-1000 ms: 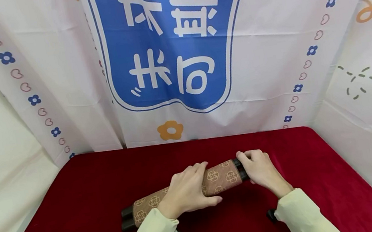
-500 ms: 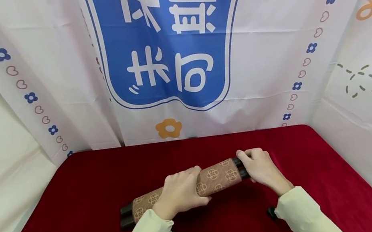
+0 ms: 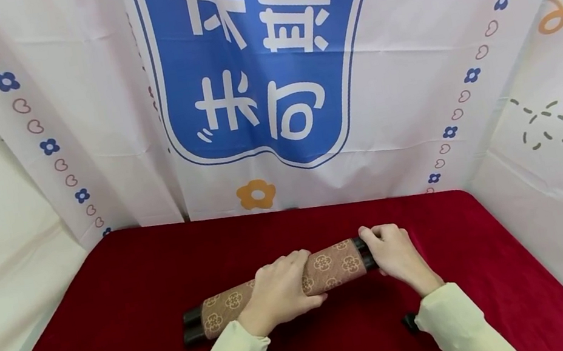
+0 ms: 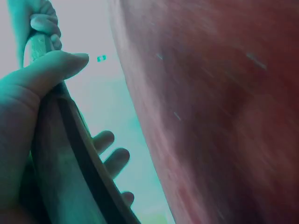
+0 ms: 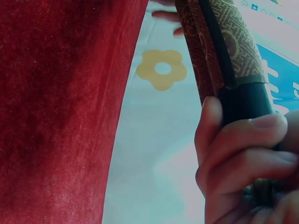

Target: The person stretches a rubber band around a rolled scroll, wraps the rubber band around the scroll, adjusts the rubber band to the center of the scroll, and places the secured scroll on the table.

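A long brown roll (image 3: 329, 266) with a gold flower pattern and paired black end caps (image 3: 192, 326) lies tilted across my front, its right end higher in the head view. My left hand (image 3: 280, 292) lies over its middle, palm on the fabric, with thumb and fingertips reaching past opposite edges. In the left wrist view, the left thumb (image 4: 63, 65) and several fingertips show on either side of the roll. My right hand (image 3: 394, 256) grips the black caps at the right end. Its curled fingers (image 5: 243, 140) wrap one cap in the right wrist view. The roll's underside is hidden.
Beneath lies a table with a dark red velvet cloth (image 3: 138, 284). White printed curtains (image 3: 400, 89) with a blue sign stand behind and at both sides. A small black device (image 3: 410, 322) is at the right wrist.
My left hand slid a little left along the roll, then back slightly right, and its thumb shifted with it. The right hand and the roll stay nearly where they were.
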Motion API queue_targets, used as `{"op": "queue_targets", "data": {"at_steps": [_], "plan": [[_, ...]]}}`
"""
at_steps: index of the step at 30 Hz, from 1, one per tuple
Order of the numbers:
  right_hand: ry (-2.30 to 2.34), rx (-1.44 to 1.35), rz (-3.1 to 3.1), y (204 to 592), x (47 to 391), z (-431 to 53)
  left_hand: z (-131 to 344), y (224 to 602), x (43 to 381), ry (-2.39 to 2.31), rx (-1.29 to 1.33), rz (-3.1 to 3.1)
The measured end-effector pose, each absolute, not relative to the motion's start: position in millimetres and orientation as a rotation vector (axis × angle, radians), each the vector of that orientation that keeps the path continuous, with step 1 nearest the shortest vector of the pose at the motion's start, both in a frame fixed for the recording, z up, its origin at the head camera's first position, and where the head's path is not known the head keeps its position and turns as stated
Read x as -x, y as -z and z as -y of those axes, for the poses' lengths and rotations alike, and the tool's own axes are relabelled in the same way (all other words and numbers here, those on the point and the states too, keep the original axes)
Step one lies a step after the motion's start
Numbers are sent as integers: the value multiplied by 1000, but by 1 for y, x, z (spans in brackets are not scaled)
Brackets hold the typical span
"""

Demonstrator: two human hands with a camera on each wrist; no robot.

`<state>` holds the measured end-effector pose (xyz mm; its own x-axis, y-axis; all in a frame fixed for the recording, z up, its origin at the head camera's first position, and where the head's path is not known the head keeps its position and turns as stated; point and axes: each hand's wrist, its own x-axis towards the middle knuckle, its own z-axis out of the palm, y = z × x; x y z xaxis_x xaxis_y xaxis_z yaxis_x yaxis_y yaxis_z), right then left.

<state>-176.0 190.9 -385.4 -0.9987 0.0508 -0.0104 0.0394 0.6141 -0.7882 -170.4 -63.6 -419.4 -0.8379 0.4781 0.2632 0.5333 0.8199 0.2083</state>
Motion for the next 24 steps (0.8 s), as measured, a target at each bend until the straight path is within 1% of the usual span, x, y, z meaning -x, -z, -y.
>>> {"op": "queue_targets", "data": {"at_steps": [6, 11, 15, 24], "plan": [[-1360, 76, 2812, 384, 176, -191, 82, 420, 169, 436, 745, 2840], [-1368, 79, 2801, 384, 177, -189, 70, 414, 172, 502, 773, 2849], [-1373, 84, 2804, 386, 177, -189, 68, 418, 173, 508, 765, 2832], [-1381, 68, 2822, 388, 179, -193, 109, 429, 169, 528, 755, 2822]]}}
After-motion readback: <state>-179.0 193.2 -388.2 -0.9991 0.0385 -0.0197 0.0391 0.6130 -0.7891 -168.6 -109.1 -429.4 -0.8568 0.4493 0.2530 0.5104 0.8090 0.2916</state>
